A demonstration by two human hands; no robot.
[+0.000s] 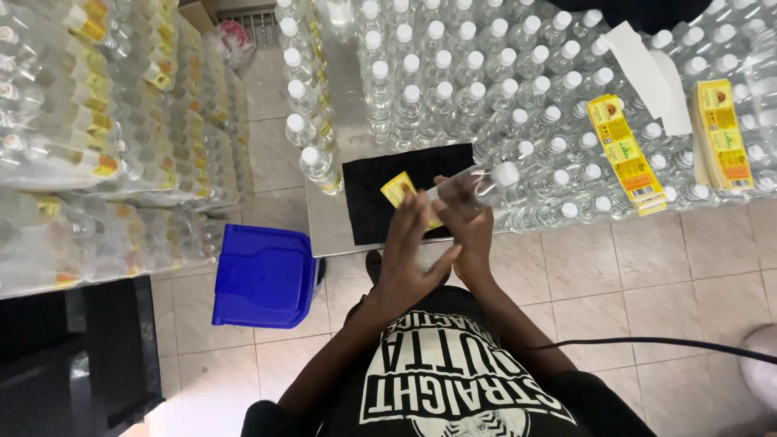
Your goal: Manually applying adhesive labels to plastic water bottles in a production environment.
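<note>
Left hand (413, 247) presses a yellow paper label (398, 188) onto the clear white-capped plastic bottle (477, 184), gripped sideways by the right hand (465, 222) over the black mat (368, 198); probably mid-labelling, smoothing comes next.

Both forearms ran up from the lower middle of the view and converged over the table edge, elbows bent and tucked near the torso. Left hand (409, 247) was raised with the palm turned toward the right hand, fingers (411, 212) straight and held close together, thumb (443, 260) splayed out to the right. Right hand (467, 218) sat just beside it, slightly further forward, fingers curled inward in a wrap grip, knuckles up, wrist roughly in line with the forearm. The two hands were touching or nearly so at the fingertips.
</note>
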